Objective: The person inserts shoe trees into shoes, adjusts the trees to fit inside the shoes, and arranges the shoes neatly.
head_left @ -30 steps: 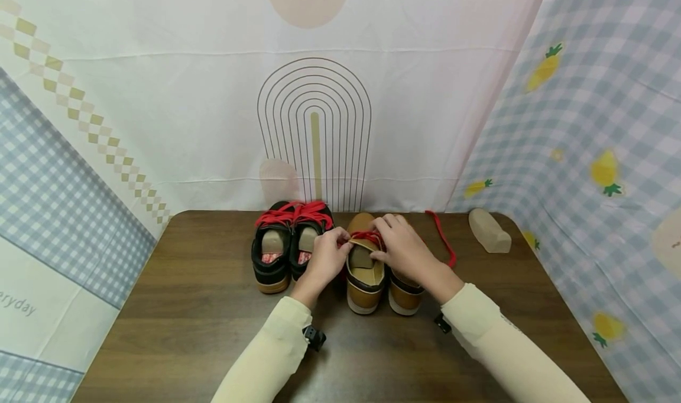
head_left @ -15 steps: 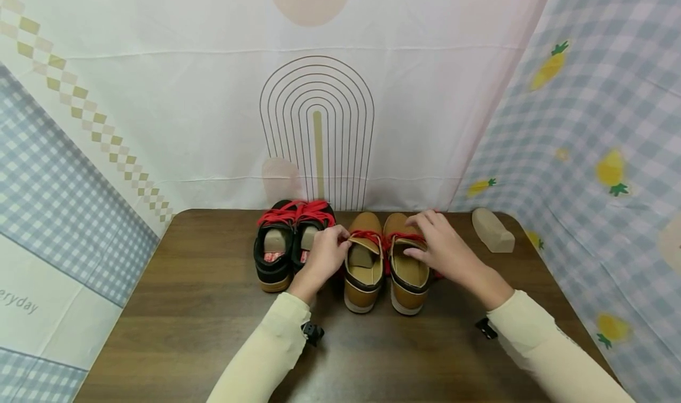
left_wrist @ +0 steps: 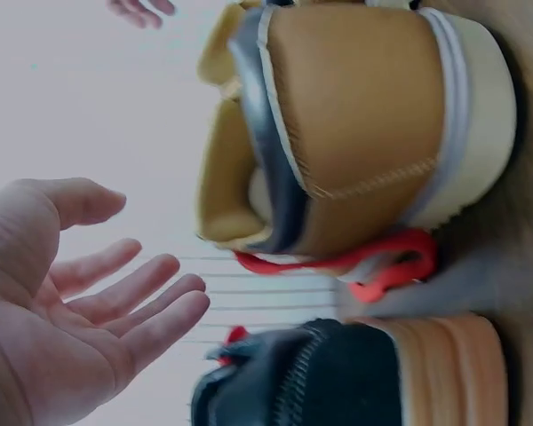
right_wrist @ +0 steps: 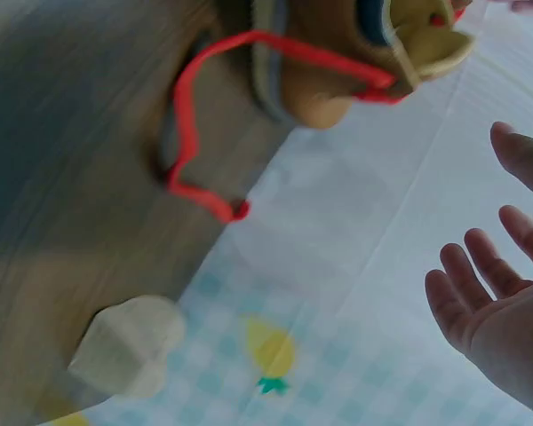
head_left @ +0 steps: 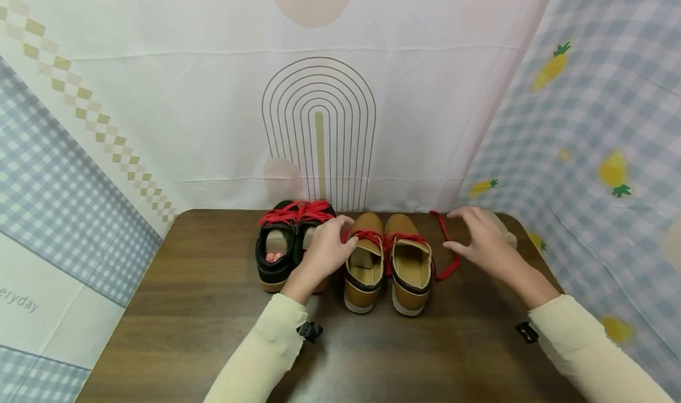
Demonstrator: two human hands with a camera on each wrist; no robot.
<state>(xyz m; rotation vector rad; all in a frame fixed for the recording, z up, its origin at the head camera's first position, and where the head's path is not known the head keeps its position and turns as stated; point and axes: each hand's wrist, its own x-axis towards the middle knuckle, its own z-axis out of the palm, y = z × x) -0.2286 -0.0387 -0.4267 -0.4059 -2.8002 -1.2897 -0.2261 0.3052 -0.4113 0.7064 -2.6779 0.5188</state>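
A pair of tan shoes with red laces stands mid-table. The left tan shoe (head_left: 360,293) holds a beige moulded insert (head_left: 363,257); in the right tan shoe (head_left: 409,296) the bare lining shows. My left hand (head_left: 326,248) hovers beside the left tan shoe, fingers relaxed and spread in the left wrist view. My right hand (head_left: 486,244) is off to the right, thumb and fingers apart and holding nothing. It partly covers a loose beige shoe insert (head_left: 502,224) from the head view. Between that hand and the right shoe trails a loose red lace (right_wrist: 185,115).
A pair of black shoes (head_left: 272,276) with red laces stands left of the tan ones, the right one mostly behind my left hand. Patterned cloth (head_left: 213,125) hangs behind the wooden table (head_left: 372,356), and blue checked cloth (head_left: 564,113) hangs at the right.
My right hand has left the left tan shoe and swung right, past the right shoe, to the loose insert. My left hand has let go of the left shoe's lace area and stays close by.
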